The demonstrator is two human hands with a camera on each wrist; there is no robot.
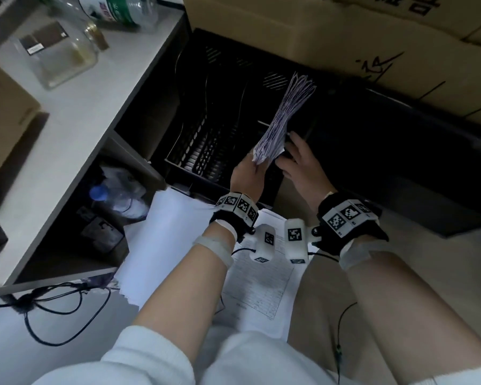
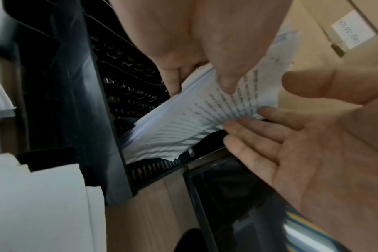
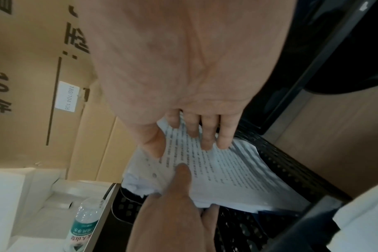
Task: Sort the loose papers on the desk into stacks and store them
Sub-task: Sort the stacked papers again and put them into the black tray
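Pushed-up white sleeves (image 1: 150, 354) and bare forearms lowest in head view, both reaching toward black perforated plastic file organiser (image 1: 206, 151). Left hand (image 1: 247, 173) pinching near corner of thick stack of printed white papers (image 1: 283, 115), thumb on top sheet, fingers beneath. Right hand (image 1: 300, 162) beside it at organiser's right side, fingers straight and spread, tips touching stack's near edge, nothing gripped. Stack tilted up on edge above organiser's right-hand slot, edges fanned, not squared. Further loose white sheets (image 1: 172, 240) flat on desk just in front of organiser.

Judgement: storing step. Best done by tapping edges flush first, guiding with flat right fingers, lowering slowly so no sheet snags on a divider.
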